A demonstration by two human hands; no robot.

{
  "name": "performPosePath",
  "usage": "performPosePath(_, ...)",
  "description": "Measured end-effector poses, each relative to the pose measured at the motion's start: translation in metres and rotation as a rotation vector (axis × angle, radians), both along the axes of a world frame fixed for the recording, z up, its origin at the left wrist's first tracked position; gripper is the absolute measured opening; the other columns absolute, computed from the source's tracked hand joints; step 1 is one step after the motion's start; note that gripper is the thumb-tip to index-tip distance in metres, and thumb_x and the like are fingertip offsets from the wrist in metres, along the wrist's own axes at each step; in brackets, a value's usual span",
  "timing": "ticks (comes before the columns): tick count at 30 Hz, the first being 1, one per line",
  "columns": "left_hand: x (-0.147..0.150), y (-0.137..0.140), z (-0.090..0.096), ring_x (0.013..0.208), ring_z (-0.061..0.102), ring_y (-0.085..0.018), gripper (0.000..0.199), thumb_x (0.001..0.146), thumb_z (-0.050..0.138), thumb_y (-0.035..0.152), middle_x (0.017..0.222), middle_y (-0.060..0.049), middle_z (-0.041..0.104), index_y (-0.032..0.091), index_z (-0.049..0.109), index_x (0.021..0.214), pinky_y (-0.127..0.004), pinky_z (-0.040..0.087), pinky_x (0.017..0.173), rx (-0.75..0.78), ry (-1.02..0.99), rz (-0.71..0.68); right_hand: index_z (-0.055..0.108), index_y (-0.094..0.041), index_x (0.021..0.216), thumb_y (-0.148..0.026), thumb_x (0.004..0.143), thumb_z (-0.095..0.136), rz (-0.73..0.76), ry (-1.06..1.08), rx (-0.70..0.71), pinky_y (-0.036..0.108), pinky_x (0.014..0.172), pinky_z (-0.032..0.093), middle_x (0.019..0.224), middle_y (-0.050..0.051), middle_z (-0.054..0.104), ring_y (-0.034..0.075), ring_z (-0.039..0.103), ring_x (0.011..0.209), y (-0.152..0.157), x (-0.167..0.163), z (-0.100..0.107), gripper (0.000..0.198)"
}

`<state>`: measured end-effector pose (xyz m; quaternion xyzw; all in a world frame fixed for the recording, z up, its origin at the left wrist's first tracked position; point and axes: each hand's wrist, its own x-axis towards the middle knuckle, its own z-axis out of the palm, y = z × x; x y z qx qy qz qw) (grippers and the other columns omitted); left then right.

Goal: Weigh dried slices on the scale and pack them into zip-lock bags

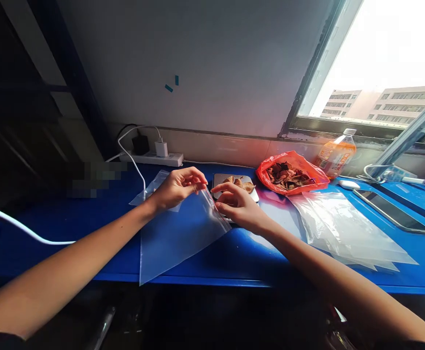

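A clear zip-lock bag [183,238] hangs tilted over the front of the blue table. My left hand [179,187] pinches the upper end of its zip edge between thumb and fingers. Lower on the same edge, my right hand [238,204] has its thumb and fingers closed at the zip strip. Just behind the right hand is a small kitchen scale [218,180], partly covered by that hand. Brown dried leaves [247,185] lie on the scale. The bag looks flat, with nothing visible inside.
A red plastic bag [267,182] of dried leaves [289,175] stands behind right. More clear bags [344,223] lie stacked at right, near a phone [393,210], a white case [348,184] and an orange drink bottle [336,154]. A power strip [172,159] with cables sits along the wall.
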<state>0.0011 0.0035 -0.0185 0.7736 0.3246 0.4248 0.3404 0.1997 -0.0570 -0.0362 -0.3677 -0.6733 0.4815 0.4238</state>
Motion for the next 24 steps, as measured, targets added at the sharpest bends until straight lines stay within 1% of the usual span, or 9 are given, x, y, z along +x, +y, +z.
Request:
performPosePath(4,0.003,-0.006,0.003,0.072,0.06,-0.015,0.029,0.079,0.066,0.045,0.083,-0.004,0.065,0.017,0.063,0.084,-0.03,0.05,0.069,0.088,0.085,0.0,0.05,-0.021,0.096,-0.024,0.066,0.064,0.025,0.093,-0.068,0.022,0.055,0.038,0.065,-0.007,0.058,0.01,0.051,0.058,0.002,-0.001,0.003,0.033)
performPosePath(7,-0.001,-0.006,0.006,0.092,0.061,-0.021,0.025,0.08,0.066,0.039,0.101,-0.008,0.066,0.02,0.065,0.096,-0.036,0.05,0.084,0.317,0.234,-0.06,0.047,-0.021,0.091,-0.024,0.065,0.061,-0.065,0.101,0.006,0.023,0.054,0.037,0.063,-0.008,0.054,0.009,0.049,0.056,0.003,-0.002,0.002,0.029)
performPosePath(9,-0.005,-0.006,0.007,0.108,0.056,-0.025,0.032,0.077,0.072,0.036,0.114,-0.009,0.063,0.022,0.065,0.105,-0.042,0.044,0.097,0.502,0.346,-0.116,0.047,-0.022,0.088,-0.023,0.066,0.059,-0.141,0.07,0.081,0.023,0.054,0.037,0.063,-0.008,0.052,0.009,0.047,0.056,0.003,-0.002,0.002,0.026)
performPosePath(10,-0.006,-0.006,0.007,0.113,0.053,-0.026,0.034,0.076,0.073,0.035,0.119,-0.009,0.061,0.023,0.065,0.107,-0.043,0.041,0.101,0.574,0.39,-0.133,0.047,-0.022,0.088,-0.023,0.066,0.058,-0.168,0.054,0.11,0.023,0.054,0.037,0.063,-0.008,0.051,0.009,0.046,0.056,0.003,-0.003,0.001,0.024)
performPosePath(12,-0.006,-0.007,0.005,0.117,0.05,-0.026,0.031,0.079,0.071,0.034,0.122,-0.009,0.059,0.025,0.065,0.108,-0.043,0.038,0.104,0.666,0.449,-0.135,0.046,-0.022,0.088,-0.023,0.068,0.056,-0.189,0.038,0.142,0.023,0.054,0.037,0.064,-0.007,0.051,0.009,0.047,0.057,0.003,-0.004,-0.001,0.023)
performPosePath(15,-0.004,-0.01,0.001,0.116,0.047,-0.026,0.016,0.084,0.066,0.033,0.123,-0.009,0.058,0.024,0.068,0.097,-0.043,0.039,0.103,0.722,0.498,-0.11,0.044,-0.022,0.089,-0.022,0.069,0.055,-0.164,0.038,0.136,0.023,0.054,0.037,0.066,-0.007,0.052,0.009,0.048,0.056,0.002,-0.007,-0.006,0.023)
performPosePath(18,-0.002,-0.012,-0.002,0.117,0.046,-0.027,0.009,0.085,0.065,0.031,0.124,-0.009,0.056,0.023,0.068,0.087,-0.044,0.039,0.103,0.726,0.543,-0.108,0.044,-0.022,0.087,-0.021,0.071,0.054,-0.138,0.014,0.137,0.023,0.053,0.037,0.069,-0.006,0.054,0.009,0.049,0.057,0.001,-0.01,-0.012,0.019)
performPosePath(21,-0.001,-0.013,-0.004,0.119,0.045,-0.027,0.008,0.086,0.064,0.03,0.124,-0.009,0.055,0.022,0.068,0.085,-0.044,0.039,0.103,0.748,0.543,-0.117,0.045,-0.022,0.084,-0.019,0.072,0.053,-0.178,-0.024,0.184,0.023,0.053,0.036,0.071,-0.004,0.054,0.01,0.049,0.058,-0.001,-0.013,-0.015,0.015)
performPosePath(24,0.0,-0.014,-0.004,0.118,0.046,-0.026,0.008,0.087,0.063,0.029,0.12,-0.009,0.058,0.022,0.067,0.089,-0.043,0.04,0.102,0.791,0.507,-0.098,0.045,-0.022,0.081,-0.019,0.072,0.053,-0.235,-0.002,0.213,0.025,0.053,0.036,0.071,-0.004,0.051,0.01,0.047,0.058,-0.003,-0.013,-0.013,0.012)
